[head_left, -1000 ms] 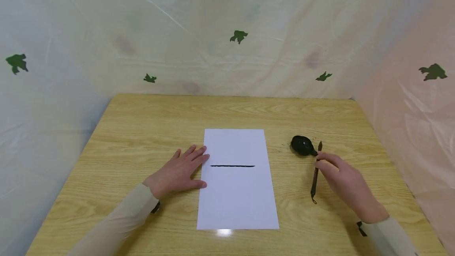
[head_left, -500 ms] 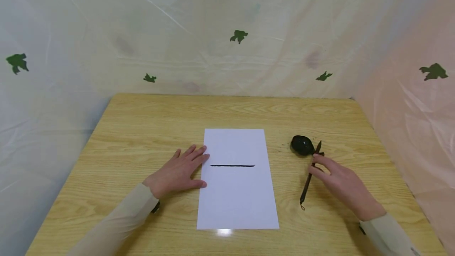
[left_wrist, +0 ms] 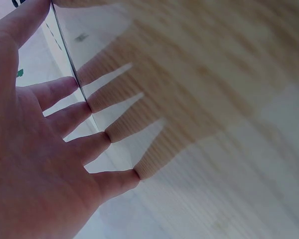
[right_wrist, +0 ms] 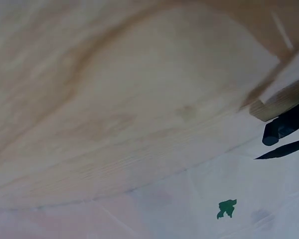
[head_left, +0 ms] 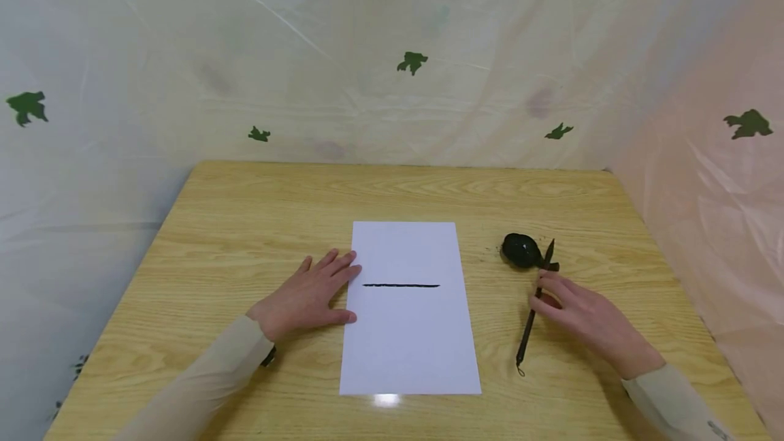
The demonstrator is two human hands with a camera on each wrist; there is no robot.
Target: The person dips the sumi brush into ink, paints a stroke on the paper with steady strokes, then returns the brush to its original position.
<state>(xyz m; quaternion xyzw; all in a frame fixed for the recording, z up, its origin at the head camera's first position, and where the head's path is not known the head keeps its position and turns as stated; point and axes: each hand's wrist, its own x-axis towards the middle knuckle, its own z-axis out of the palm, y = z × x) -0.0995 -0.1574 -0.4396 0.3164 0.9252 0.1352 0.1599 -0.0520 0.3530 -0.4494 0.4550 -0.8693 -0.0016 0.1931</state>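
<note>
A white sheet of paper (head_left: 407,346) lies on the table with one black horizontal stroke (head_left: 401,285) across it. My left hand (head_left: 303,301) rests beside it, fingers spread and fingertips on its left edge; the left wrist view also shows these straight fingers (left_wrist: 92,149). On the right, my right hand (head_left: 591,315) pinches a dark writing brush (head_left: 527,335) at mid-handle. Its pointed dark tip (right_wrist: 281,149) aims away from me, over the short handle of a small black ink dish (head_left: 520,250). That dish holds glossy black ink.
The wood-grain table (head_left: 245,203) reaches back to a pale curtain (head_left: 331,87) with green bird shapes. More curtain hangs at both sides. Small dark specks lie left of the ink dish.
My right hand has shifted slightly left, and the brush's looped end has swung left and toward me. More of the dish handle shows now. The left hand and paper stay put.
</note>
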